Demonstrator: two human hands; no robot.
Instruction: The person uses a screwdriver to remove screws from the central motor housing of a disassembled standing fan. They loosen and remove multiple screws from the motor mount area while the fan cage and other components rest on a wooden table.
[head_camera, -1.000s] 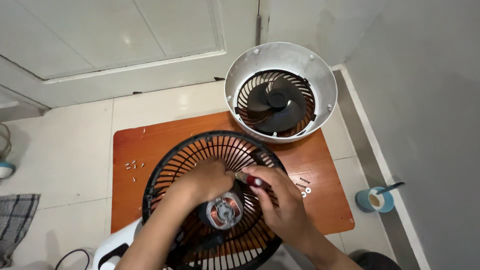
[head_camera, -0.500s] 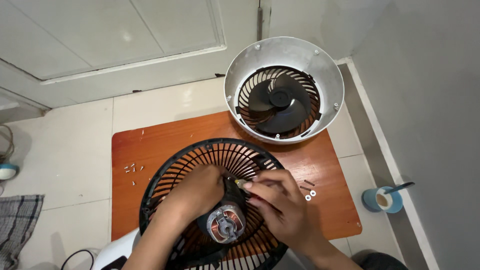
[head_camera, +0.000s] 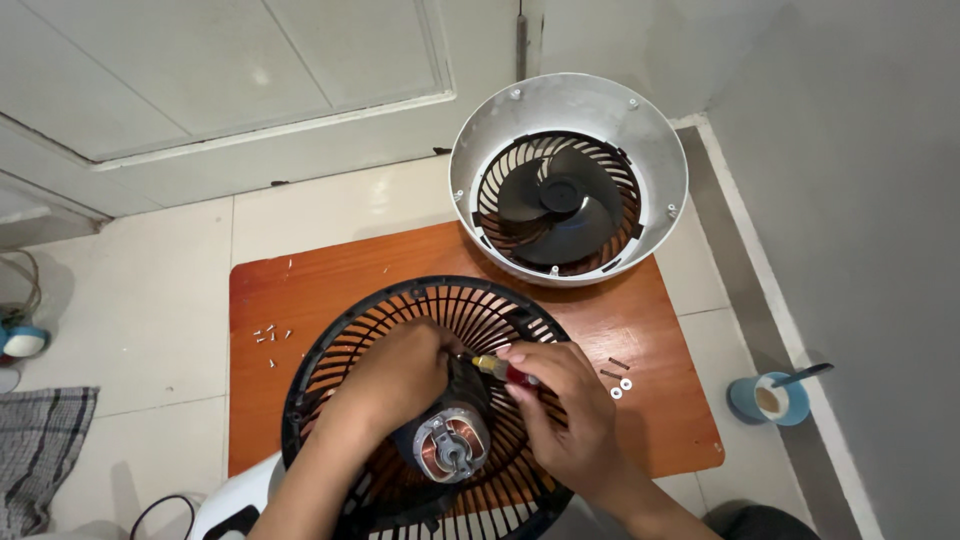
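My left hand is curled palm down over the black fan grille, fingers bent onto the ribs just above the motor; can't tell if it's pinching anything. My right hand is closed around a small screwdriver with a red and yellow handle, tip pointing left at the spot under my left fingertips. The motor sits in the grille's centre, copper windings and shaft facing up, between my two wrists. The grille lies flat on a reddish wooden board on the tiled floor. The white fan housing with the dark blade inside sits at the board's far right corner. Loose screws on the board's left, washers just right of my right hand. A blue cup with a spoon stands off the board by the wall. No labels readable.
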